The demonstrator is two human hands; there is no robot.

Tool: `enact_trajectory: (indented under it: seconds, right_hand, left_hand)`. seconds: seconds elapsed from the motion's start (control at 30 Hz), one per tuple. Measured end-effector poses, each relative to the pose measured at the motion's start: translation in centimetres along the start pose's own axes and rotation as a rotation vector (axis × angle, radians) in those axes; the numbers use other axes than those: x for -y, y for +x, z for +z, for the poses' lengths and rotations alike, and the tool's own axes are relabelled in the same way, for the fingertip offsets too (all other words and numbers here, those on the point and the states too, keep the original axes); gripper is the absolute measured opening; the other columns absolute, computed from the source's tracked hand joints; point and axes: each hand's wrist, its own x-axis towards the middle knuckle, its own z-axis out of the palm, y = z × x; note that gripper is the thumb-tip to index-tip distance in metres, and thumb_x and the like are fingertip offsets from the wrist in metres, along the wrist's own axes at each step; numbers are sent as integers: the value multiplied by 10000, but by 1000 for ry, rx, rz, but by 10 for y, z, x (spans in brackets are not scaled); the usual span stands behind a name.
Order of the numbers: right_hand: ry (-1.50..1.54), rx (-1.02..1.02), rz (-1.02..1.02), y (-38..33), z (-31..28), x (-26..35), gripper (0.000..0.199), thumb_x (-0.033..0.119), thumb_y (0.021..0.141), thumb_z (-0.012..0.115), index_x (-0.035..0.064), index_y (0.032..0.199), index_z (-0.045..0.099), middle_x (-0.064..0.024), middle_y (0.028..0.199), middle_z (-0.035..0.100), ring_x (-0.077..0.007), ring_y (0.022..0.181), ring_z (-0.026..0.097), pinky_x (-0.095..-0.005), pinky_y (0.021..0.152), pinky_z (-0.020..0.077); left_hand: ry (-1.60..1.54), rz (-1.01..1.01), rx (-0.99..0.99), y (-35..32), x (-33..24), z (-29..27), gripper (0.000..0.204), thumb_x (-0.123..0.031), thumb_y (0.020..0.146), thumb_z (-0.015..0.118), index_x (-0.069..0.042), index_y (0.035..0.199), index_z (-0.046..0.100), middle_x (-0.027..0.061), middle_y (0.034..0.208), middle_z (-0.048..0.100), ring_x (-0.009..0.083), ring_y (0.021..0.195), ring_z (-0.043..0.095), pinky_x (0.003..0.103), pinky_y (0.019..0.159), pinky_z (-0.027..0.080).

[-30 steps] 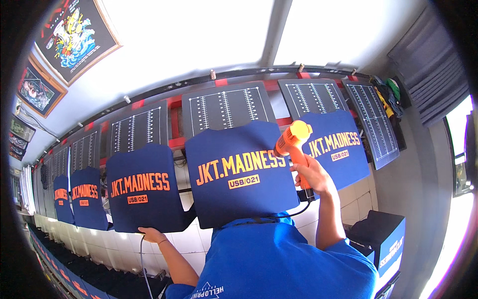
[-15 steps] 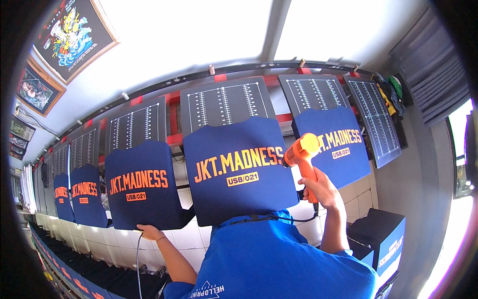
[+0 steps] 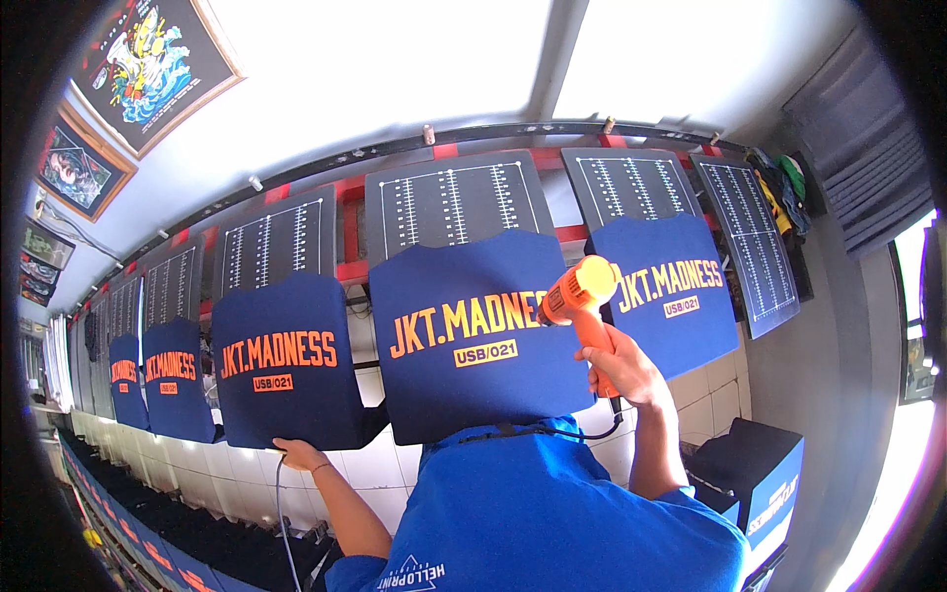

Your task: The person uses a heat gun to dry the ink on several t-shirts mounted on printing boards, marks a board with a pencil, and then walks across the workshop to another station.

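The right hand (image 3: 623,370) lowers the orange heat gun (image 3: 582,296) from above the middle navy printed panel (image 3: 473,335) to its right edge, beside the orange lettering, nozzle now turned left toward the print.

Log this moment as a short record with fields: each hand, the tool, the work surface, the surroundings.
right hand: right hand wrapped around the grip of an orange heat gun
tool aim: nozzle toward the orange print on the middle navy shirt
left hand: left hand at the lower edge of the neighbouring navy shirt
surroundings: row of dark platens above; framed pictures upper left
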Motion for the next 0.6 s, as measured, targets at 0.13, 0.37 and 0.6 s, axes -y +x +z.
enact_trajectory:
  seconds: [0.13, 0.37, 0.6]
  right_hand:
    - [-26, -45, -41, 9, 3, 6, 339, 190, 912, 616, -9, 1168, 516, -49, 683, 582, -125, 569, 606, -264, 494, 488]
    - [-27, 10, -13, 23, 4, 15, 364, 192, 943, 583, -13, 1230, 493, -75, 942, 632, -109, 646, 596, -275, 596, 544]
    - [-48, 83, -44, 37, 14, 25, 368, 178, 951, 572, -24, 1246, 483, -87, 938, 631, -111, 649, 600, -275, 589, 534]
  left_hand:
    - [7, 9, -8, 1, 0, 1, 831, -579, 957, 471, 239, 1081, 550, 361, 1089, 632, 466, 985, 648, 508, 857, 546]
    - [-27, -7, 23, -11, -8, -1, 855, -594, 959, 459, 244, 1111, 526, 367, 1113, 618, 468, 984, 646, 503, 855, 547]
    - [8, 22, -15, -9, -8, -5, 816, -562, 961, 476, 241, 1081, 561, 350, 1086, 641, 446, 950, 664, 491, 831, 553]
